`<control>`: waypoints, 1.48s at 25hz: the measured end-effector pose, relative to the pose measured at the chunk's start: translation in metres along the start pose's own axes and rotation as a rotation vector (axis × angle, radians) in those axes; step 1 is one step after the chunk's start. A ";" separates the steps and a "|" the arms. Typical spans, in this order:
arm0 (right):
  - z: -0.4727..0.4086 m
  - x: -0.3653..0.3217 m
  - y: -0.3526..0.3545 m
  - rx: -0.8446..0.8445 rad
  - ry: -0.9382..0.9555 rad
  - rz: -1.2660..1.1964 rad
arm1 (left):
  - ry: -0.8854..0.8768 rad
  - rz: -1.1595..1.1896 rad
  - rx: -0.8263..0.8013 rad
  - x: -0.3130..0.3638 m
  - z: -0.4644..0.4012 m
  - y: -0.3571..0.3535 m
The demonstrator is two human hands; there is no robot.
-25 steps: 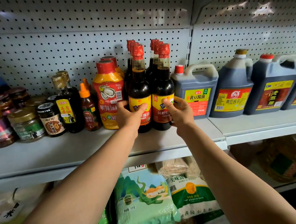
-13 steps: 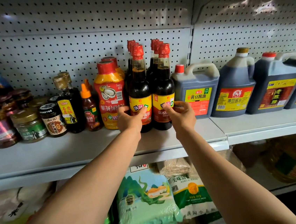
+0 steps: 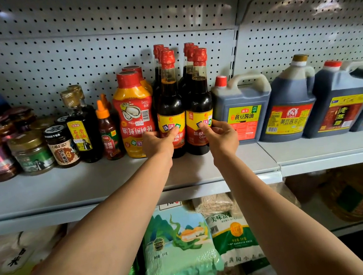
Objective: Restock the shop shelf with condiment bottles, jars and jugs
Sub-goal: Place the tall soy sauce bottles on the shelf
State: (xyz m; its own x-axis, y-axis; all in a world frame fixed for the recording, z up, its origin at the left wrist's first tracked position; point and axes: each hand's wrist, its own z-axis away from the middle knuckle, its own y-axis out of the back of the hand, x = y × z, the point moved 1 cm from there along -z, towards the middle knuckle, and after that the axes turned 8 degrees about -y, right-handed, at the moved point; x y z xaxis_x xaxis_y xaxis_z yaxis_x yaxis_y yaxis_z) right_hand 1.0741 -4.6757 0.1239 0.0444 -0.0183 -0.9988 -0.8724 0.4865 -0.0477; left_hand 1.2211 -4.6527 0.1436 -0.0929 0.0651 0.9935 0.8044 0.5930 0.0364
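Soy sauce bottles stand in two front-to-back rows mid-shelf, and each hand holds a front one: the left hand [image 3: 157, 143] curls round the left front bottle [image 3: 170, 107], thumb on its label, and the right hand [image 3: 222, 136] pinches the right front bottle [image 3: 199, 111]. Over the last second the grips hardly shifted and both bottles stayed upright, side by side. Likely they are placed, needing only squaring between the oyster sauce bottle [image 3: 134, 111] and the soy sauce jug [image 3: 242, 106] on the shelf [image 3: 69, 189].

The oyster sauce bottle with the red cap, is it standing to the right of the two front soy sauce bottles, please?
No, the oyster sauce bottle stands to the left of the two front soy sauce bottles, beside the left hand.
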 end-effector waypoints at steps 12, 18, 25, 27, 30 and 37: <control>-0.006 0.003 -0.005 0.014 0.041 0.006 | -0.019 -0.005 0.017 0.001 -0.001 -0.004; -0.005 0.002 -0.006 0.014 0.037 0.030 | -0.021 -0.068 0.035 -0.001 -0.003 -0.007; 0.004 -0.016 0.004 -0.019 -0.003 0.207 | 0.101 -0.083 -0.051 0.013 -0.001 -0.002; 0.011 -0.021 0.015 -0.026 -0.026 0.232 | 0.128 -0.045 -0.114 0.017 0.006 0.006; 0.030 -0.023 0.037 -0.055 -0.072 0.298 | 0.118 -0.018 -0.160 0.017 0.024 0.027; 0.136 -0.040 0.101 -0.144 -0.001 0.557 | 0.118 -0.129 -0.312 0.017 0.098 0.115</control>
State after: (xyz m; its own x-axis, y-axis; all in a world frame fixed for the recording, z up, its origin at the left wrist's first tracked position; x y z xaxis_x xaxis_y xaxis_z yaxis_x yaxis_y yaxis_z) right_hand 1.0507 -4.5072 0.1601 -0.4404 0.2073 -0.8735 -0.8217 0.2988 0.4852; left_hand 1.2545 -4.5052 0.1544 -0.1514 -0.0983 0.9836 0.9325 0.3158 0.1751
